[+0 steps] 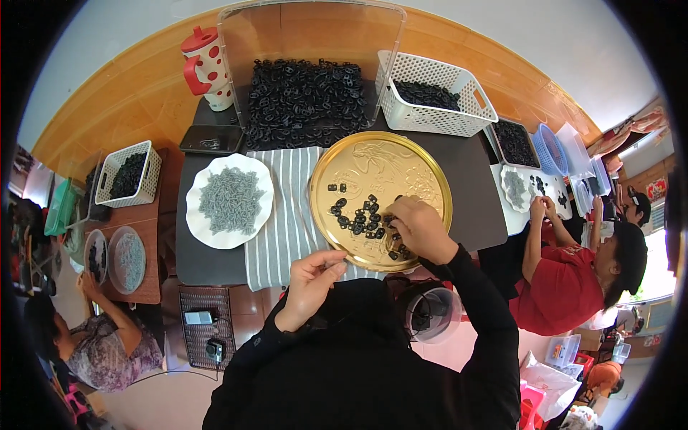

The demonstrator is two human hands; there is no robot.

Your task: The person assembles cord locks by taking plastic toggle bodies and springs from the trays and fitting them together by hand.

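Small black plastic pieces [360, 221] lie loosely grouped on a round gold tray [423, 161] with an embossed pattern. Over the tray's right part, my right hand [424, 228] has its fingers curled down on a black plastic piece, partly hidden beneath them. By the tray's near left rim is my left hand [312, 283], thumb and forefinger pinched together; whatever sits between them is too small to make out. A white scalloped plate [197, 233] to the left bears a heap of grey, screw-like small parts [231, 201]. Under the tray runs a striped grey cloth [276, 229].
Behind the tray stands a clear bin [304, 36] full of black pieces. A white basket [437, 118] holds more. A spotted tumbler [211, 68] and a black phone-like slab [210, 139] are at the back left. Other people work at tables on the left and right.
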